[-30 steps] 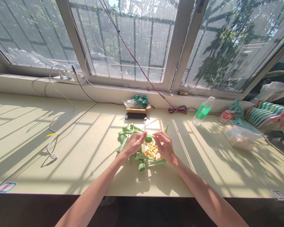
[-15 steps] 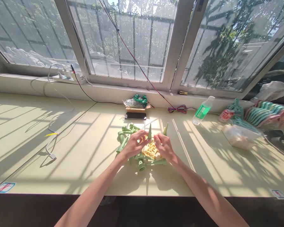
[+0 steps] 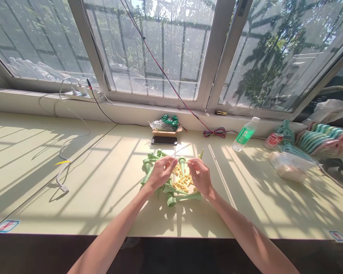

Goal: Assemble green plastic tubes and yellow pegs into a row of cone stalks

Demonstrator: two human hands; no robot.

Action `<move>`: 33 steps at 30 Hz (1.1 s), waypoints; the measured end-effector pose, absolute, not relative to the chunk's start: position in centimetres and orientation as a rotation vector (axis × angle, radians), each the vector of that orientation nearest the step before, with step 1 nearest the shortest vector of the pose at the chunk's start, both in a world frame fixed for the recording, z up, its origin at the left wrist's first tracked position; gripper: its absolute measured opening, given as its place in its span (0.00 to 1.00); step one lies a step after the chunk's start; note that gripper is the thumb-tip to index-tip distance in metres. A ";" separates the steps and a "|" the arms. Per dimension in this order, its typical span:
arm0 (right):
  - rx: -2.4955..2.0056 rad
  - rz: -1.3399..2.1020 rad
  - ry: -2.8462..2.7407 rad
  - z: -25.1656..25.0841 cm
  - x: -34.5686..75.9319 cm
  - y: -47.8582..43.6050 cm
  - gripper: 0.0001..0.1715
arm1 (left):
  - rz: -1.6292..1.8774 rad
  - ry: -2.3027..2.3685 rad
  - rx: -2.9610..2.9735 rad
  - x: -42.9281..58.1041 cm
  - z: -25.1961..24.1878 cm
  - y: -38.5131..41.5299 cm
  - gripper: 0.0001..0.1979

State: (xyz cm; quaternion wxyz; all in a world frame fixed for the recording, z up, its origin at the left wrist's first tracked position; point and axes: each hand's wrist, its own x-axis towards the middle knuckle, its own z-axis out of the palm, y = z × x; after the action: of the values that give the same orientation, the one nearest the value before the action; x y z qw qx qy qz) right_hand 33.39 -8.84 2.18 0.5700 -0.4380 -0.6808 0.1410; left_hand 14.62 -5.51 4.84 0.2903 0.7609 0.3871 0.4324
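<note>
The green cone (image 3: 182, 166) is up between the left hand (image 3: 162, 172) and right hand (image 3: 200, 175), over yellow bits (image 3: 182, 185). The left hand seems to pinch its wide top; I cannot tell what the right pinches. It looks light, stiff and smooth; hold that wide top.

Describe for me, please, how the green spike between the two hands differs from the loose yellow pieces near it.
Size: the green spike is larger than any single one of the yellow pieces.
Shape: the green spike tapers from a wide head; the yellow pieces are short and stick-like.
Pose: the green spike is held up, while the yellow pieces lie heaped.
Shared: both are longer than wide.
</note>
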 end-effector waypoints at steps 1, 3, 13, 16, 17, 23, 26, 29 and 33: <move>-1.004 0.312 -1.616 2.3 33.3 -8.9 0.15 | 1.116 1.027 2.045 14.6 4.9 -5.5 0.21; -0.959 0.285 -1.655 2.5 33.2 -9.1 0.13 | 1.038 1.003 2.081 14.5 5.1 -5.6 0.23; -1.012 0.379 -1.683 2.5 33.0 -9.3 0.20 | 1.147 0.941 2.179 14.3 4.1 -5.3 0.15; -1.038 0.450 -1.674 2.5 33.0 -9.4 0.21 | 1.234 0.848 2.233 14.2 3.8 -5.3 0.15; -1.042 0.461 -1.673 2.5 33.0 -9.4 0.22 | 1.251 0.824 2.243 14.2 3.8 -5.3 0.15; -1.015 0.422 -1.664 2.2 33.0 -9.1 0.19 | 1.290 0.836 2.229 14.5 3.9 -5.3 0.16; -1.038 0.345 -1.613 2.1 33.2 -8.9 0.17 | 1.254 0.874 2.190 14.6 4.1 -5.4 0.17; -1.041 0.288 -1.576 2.3 33.4 -8.8 0.16 | 1.206 0.927 2.101 14.6 4.4 -5.4 0.14; -0.980 0.223 -1.674 2.4 33.3 -8.9 0.14 | 1.104 0.996 1.970 14.6 4.6 -5.4 0.29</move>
State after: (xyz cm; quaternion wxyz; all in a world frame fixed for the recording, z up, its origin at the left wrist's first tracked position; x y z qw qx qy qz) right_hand 33.30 -8.95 2.43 0.5600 -0.4158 -0.7104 0.0944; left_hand 14.56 -5.42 4.64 0.3302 0.7533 0.3810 0.4223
